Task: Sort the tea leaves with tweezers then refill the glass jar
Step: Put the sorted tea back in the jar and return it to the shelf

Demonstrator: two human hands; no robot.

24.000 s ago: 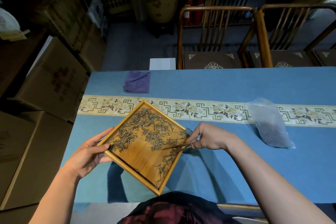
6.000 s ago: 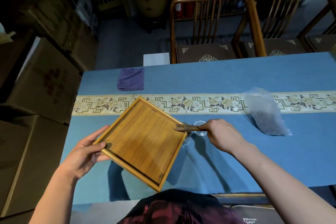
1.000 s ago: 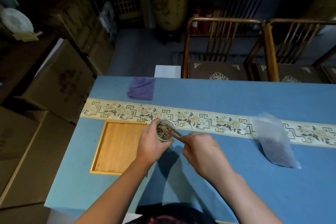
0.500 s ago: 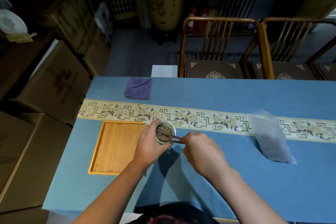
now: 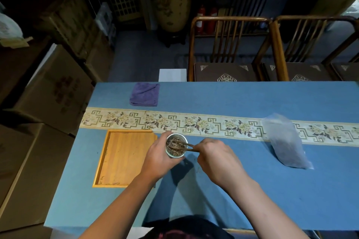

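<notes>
Left hand (image 5: 159,158): its fingers are curled around the glass jar (image 5: 175,145), which stands upright.
Right hand (image 5: 215,158): it pinches the tweezers (image 5: 184,145) just right of the jar; the tips are inside the jar mouth.
Tea leaves (image 5: 174,146): they fill the jar.
Wooden tray (image 5: 122,158): flat on the bench (image 5: 233,190), just left of the jar.
Plastic bag (image 5: 284,141): well right of the jar.
Purple cloth (image 5: 144,94): beyond the jar, near the far edge of the bench.

Dim room, grey floor (image 5: 136,54). Blue-clothed table (image 5: 233,190) with a floral runner (image 5: 204,124). Two wooden chairs (image 5: 229,48) on the far side, big ceramic vase (image 5: 171,0) behind them, cardboard boxes (image 5: 48,87) stacked left.
</notes>
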